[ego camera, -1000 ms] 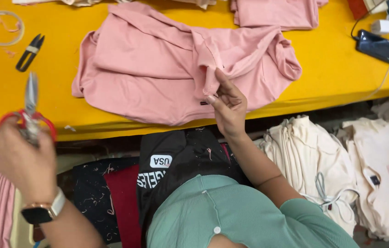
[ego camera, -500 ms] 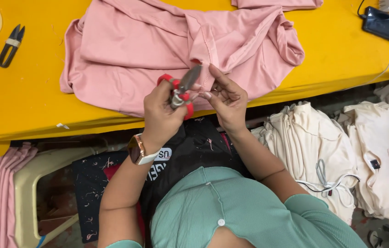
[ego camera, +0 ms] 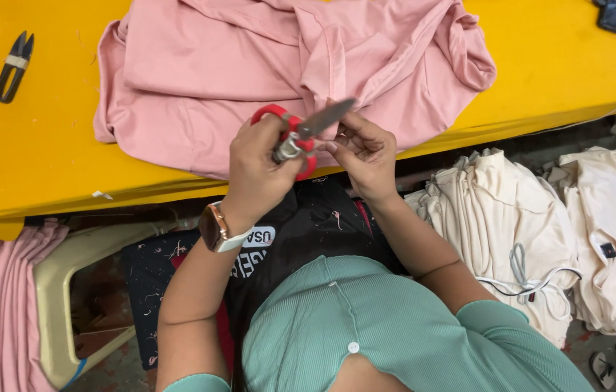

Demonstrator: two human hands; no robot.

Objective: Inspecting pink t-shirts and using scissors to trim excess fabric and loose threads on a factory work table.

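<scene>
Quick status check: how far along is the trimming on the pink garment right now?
Done: pink garment lies spread on the yellow table. In hand: left hand holds red-handled scissors against the edge the right hand pinches. Left: no cut shows; cream garments sit stacked beside.

Head cam looks steeply down, close over yellow table (ego camera: 46, 167).

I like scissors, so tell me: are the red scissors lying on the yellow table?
No, the left hand holds the red scissors up at the edge of the pink cloth, off the yellow table.
</scene>
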